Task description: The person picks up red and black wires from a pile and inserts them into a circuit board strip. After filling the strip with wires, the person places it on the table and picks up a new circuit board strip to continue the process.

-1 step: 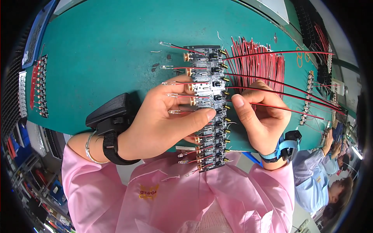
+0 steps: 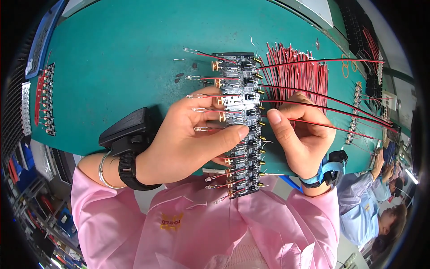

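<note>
A long black panel of joined circuit boards [image 2: 240,101] runs toward me, each board carrying a copper coil and small parts. My left hand [image 2: 192,134] grips it from the left, thumb on top and fingers partly hidden beneath. Small clear LEDs [image 2: 191,78] on thin leads stick out along its left side. Several red-and-black wires [image 2: 322,97] stretch from its right edge far to the right. Close to that edge, my right hand [image 2: 304,134] pinches another red-and-black wire [image 2: 349,130] between thumb and forefinger. The wire's tip by the board is too small to make out.
Behind my right hand lies a dense bundle of red-and-black wires [image 2: 295,67] on the green mat [image 2: 121,54]. A finished-looking board strip [image 2: 49,98] rests at the far left, another strip [image 2: 354,112] at the right. Rubber bands [image 2: 345,67] lie nearby. A co-worker [image 2: 363,210] sits at right.
</note>
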`<state>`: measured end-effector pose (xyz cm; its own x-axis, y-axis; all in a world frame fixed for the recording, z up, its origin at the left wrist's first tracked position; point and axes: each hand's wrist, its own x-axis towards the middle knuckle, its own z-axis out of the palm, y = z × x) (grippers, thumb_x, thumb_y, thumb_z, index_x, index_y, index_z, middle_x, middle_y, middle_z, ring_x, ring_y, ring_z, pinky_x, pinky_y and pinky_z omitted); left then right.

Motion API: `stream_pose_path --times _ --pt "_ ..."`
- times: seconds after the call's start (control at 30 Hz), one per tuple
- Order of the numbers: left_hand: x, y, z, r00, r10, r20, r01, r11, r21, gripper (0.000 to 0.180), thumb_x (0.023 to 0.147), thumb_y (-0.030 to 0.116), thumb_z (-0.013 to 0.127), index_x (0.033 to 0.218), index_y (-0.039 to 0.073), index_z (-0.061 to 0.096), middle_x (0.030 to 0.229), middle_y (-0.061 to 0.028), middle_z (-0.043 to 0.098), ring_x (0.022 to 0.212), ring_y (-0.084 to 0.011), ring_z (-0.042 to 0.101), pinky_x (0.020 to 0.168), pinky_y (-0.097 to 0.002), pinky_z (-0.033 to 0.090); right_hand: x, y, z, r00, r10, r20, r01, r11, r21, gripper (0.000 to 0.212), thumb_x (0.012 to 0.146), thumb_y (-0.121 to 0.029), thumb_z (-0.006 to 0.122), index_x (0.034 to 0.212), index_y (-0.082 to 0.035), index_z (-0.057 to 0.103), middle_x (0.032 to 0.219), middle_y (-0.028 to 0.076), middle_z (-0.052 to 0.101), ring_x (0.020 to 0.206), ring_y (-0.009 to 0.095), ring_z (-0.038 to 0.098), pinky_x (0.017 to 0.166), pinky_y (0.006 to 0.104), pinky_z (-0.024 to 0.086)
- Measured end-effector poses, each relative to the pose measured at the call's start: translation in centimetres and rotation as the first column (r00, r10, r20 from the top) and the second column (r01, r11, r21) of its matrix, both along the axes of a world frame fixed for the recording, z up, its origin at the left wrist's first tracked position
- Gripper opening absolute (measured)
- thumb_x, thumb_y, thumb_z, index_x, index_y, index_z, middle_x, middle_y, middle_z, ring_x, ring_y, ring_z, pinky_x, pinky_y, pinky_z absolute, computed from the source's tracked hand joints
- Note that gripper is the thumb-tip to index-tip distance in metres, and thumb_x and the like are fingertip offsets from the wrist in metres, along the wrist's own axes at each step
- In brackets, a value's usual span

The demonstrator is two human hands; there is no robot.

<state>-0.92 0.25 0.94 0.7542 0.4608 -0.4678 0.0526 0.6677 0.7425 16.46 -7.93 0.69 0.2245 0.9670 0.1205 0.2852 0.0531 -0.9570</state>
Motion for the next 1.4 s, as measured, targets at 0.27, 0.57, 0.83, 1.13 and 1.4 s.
stream_pose_path --times 0.27,0.57,0.83,1.13,1.4 --pt "0.02 -0.17 -0.13 1.000 0.021 0.012 -0.021 1.000 -0.003 0.029 0.078 0.005 0.061 0.105 0.001 0.052 0.097 -0.0022 0.056 0.078 -0.0083 0.058 0.054 -0.0204 0.053 0.13 -0.36 0.58 0.999 0.052 0.013 -0.051 0.996 -0.077 0.007 0.076 0.006 0.058 0.074 0.002 0.054 0.073 0.005 0.053 0.065 0.010 0.045 0.060 0.0217 0.036" --pt "-0.03 -0.01 0.14 1.000 -0.003 -0.028 0.003 1.000 -0.014 0.031 0.078 0.007 0.062 0.107 0.002 0.051 0.097 -0.0029 0.056 0.078 -0.0084 0.058 0.052 -0.0202 0.052 0.21 0.05 0.04 1.000 0.024 0.015 -0.025 0.999 0.044 0.007 0.073 0.004 0.065 0.071 0.003 0.058 0.062 0.003 0.052 0.054 0.006 0.044 0.047 0.0195 0.033" --pt "-0.08 -0.04 0.07 1.000 0.001 -0.008 -0.001 0.999 -0.037 0.030 0.078 0.007 0.062 0.106 0.002 0.052 0.098 -0.0023 0.055 0.079 -0.0084 0.058 0.053 -0.0202 0.052 0.35 0.32 0.09 0.994 0.046 0.098 -0.055 0.995 0.082 0.007 0.071 0.004 0.066 0.070 0.002 0.060 0.060 0.003 0.053 0.053 0.010 0.046 0.049 0.0220 0.035" --pt "-0.01 -0.01 0.06 1.000 0.008 0.000 -0.008 1.000 -0.007 0.028 0.078 0.006 0.062 0.104 -0.001 0.053 0.101 -0.0014 0.052 0.081 -0.0086 0.057 0.055 -0.0203 0.053 0.02 0.28 0.04 0.991 -0.008 0.134 0.001 0.999 0.047 0.009 0.068 0.003 0.069 0.069 0.001 0.060 0.060 0.004 0.054 0.053 0.012 0.047 0.049 0.0233 0.036" --pt "-0.01 -0.07 0.02 1.000 0.011 0.003 -0.011 1.000 -0.003 0.028 0.078 0.006 0.062 0.104 -0.001 0.053 0.101 -0.0014 0.052 0.081 -0.0087 0.057 0.055 -0.0201 0.053 0.24 0.26 0.07 0.983 0.017 0.181 -0.031 0.997 0.074 0.012 0.067 0.001 0.070 0.067 -0.001 0.058 0.059 0.005 0.053 0.052 0.013 0.047 0.047 0.0239 0.036"
